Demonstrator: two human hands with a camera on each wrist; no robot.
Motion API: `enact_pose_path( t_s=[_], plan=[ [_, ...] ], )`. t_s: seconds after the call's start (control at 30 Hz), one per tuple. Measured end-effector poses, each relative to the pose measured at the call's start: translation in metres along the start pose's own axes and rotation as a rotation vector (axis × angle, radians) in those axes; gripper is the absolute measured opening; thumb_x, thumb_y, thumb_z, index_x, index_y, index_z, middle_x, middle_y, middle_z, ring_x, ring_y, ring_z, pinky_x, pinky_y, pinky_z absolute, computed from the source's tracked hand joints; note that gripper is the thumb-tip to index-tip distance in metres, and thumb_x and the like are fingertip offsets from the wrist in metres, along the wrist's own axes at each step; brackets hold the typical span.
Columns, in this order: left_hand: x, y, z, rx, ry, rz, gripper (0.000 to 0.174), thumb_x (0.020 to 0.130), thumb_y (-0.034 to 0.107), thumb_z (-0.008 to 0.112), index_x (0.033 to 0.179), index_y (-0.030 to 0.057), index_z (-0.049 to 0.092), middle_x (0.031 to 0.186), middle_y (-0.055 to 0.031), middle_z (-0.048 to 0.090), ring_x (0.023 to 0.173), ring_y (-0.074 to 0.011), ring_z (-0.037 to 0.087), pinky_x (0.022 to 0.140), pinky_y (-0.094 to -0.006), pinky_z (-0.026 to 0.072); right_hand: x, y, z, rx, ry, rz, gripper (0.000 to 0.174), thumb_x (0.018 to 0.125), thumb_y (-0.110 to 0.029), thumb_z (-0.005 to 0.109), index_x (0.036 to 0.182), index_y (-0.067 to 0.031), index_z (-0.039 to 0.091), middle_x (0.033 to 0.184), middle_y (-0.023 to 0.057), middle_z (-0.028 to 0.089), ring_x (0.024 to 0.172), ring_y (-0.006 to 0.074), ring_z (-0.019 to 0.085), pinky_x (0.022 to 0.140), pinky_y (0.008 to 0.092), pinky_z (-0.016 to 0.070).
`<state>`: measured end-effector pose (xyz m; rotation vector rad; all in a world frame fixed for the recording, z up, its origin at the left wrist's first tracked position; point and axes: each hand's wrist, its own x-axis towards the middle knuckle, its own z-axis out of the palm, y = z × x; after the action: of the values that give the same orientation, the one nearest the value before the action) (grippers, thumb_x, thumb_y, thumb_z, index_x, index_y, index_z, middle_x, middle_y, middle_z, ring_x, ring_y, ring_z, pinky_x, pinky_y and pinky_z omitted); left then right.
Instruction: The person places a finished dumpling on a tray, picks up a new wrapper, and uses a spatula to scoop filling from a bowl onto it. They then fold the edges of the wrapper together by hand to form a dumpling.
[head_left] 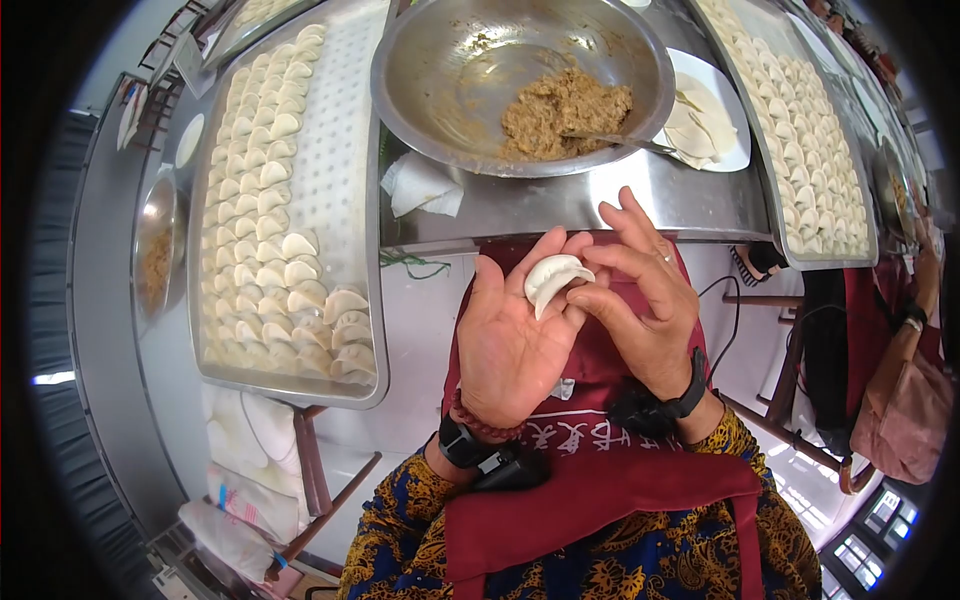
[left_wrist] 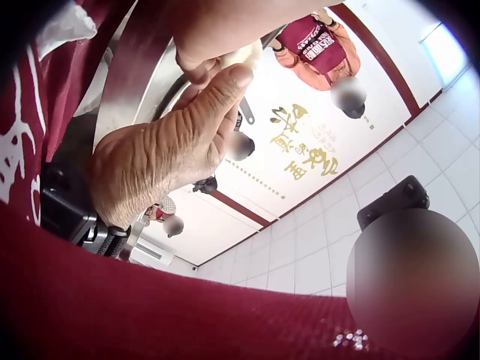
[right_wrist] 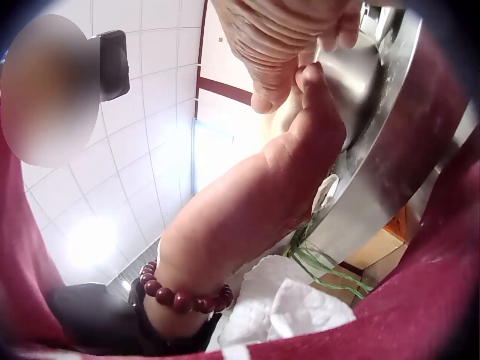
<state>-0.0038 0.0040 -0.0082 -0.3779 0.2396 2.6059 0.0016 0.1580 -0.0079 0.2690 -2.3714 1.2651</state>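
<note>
- Dumpling (head_left: 556, 280): one pc., crescent, lying on L hand (head_left: 512, 345) fingers, beyond the palm.
- Long axis: diag. One tip low-left twd. L palm, other up-right twd. R hand (head_left: 652, 310). Bulged side faces up-left; hollow side faces R thumb.
- Nearest: both hands at the pc. L hand underneath, bearing it; R hand at its right-hand tip.
- L hand state: wide. Palm up, fingers straight & pointing away from body, thumb out to the side. Not curled round the dumpling.
- R hand state: fairly narrow btwn. thumb & index, which stand either side of the tip; other fingers raised. Can't tell whether it pinches; contact mostly hidden in both wrist views.
- Position: both hands in front of apron (head_left: 600, 510), short of worktop (head_left: 550, 205) edge.
- Tray (head_left: 345, 120): left of both hands, L hand nearer. Dumpling rows (head_left: 262, 190) run lengthwise; bare strip on right side, far part.
- Bowl (head_left: 425, 105) w/ filling (head_left: 565, 112): straight ahead, past L fingertips, on worktop.
</note>
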Motion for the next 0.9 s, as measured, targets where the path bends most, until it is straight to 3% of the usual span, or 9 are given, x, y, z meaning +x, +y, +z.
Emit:
enact_pose_path(
  t_s=[0.13,0.33,0.53,0.63,0.9],
  plan=[
    [0.002,0.000,-0.010,-0.080,-0.133,0.024,0.067,0.106,0.050,0.027,0.142,-0.0048,0.042,0.145,-0.0222,0.046,0.137,-0.0352,0.041,0.120,-0.0475,0.0275,0.002,-0.003,0.002,-0.063,0.028,-0.029,0.025,0.075,-0.011,0.082,0.096,-0.0058,0.069,0.128,0.0148,0.065,0.132,0.0364,0.052,0.100,0.0426,0.0428],
    [0.002,0.000,-0.008,-0.098,-0.135,0.038,0.065,0.107,0.048,0.027,0.140,-0.0046,0.045,0.144,-0.0226,0.048,0.139,-0.0370,0.039,0.120,-0.0484,0.0265,0.000,0.006,0.000,-0.089,-0.016,-0.087,0.020,0.077,-0.010,0.080,0.094,-0.0073,0.069,0.126,0.0134,0.067,0.131,0.0355,0.053,0.099,0.0418,0.0437],
    [0.004,0.000,-0.019,-0.115,-0.260,0.039,0.066,0.107,0.049,0.027,0.138,-0.0056,0.046,0.143,-0.0230,0.049,0.139,-0.0377,0.039,0.121,-0.0484,0.0261,0.002,-0.003,0.002,0.053,0.016,0.018,0.017,0.078,-0.010,0.079,0.093,-0.0088,0.072,0.124,0.0118,0.068,0.132,0.0323,0.054,0.098,0.0396,0.0444],
    [0.002,-0.002,-0.015,-0.101,-0.190,0.042,0.066,0.107,0.049,0.026,0.137,-0.0060,0.048,0.143,-0.0234,0.049,0.139,-0.0374,0.040,0.121,-0.0483,0.0264,0.003,-0.004,0.002,0.044,-0.022,-0.018,0.013,0.078,-0.010,0.079,0.090,-0.0085,0.073,0.123,0.0115,0.069,0.131,0.0321,0.054,0.098,0.0390,0.0444],
    [0.002,0.000,-0.020,-0.077,-0.221,0.040,0.061,0.107,0.045,0.031,0.138,-0.0045,0.049,0.146,-0.0230,0.046,0.141,-0.0373,0.036,0.119,-0.0488,0.0267,0.004,-0.005,-0.001,-0.008,-0.048,0.030,0.015,0.076,-0.013,0.080,0.091,-0.0099,0.075,0.121,0.0107,0.070,0.131,0.0312,0.055,0.098,0.0396,0.0432]
  ],
)
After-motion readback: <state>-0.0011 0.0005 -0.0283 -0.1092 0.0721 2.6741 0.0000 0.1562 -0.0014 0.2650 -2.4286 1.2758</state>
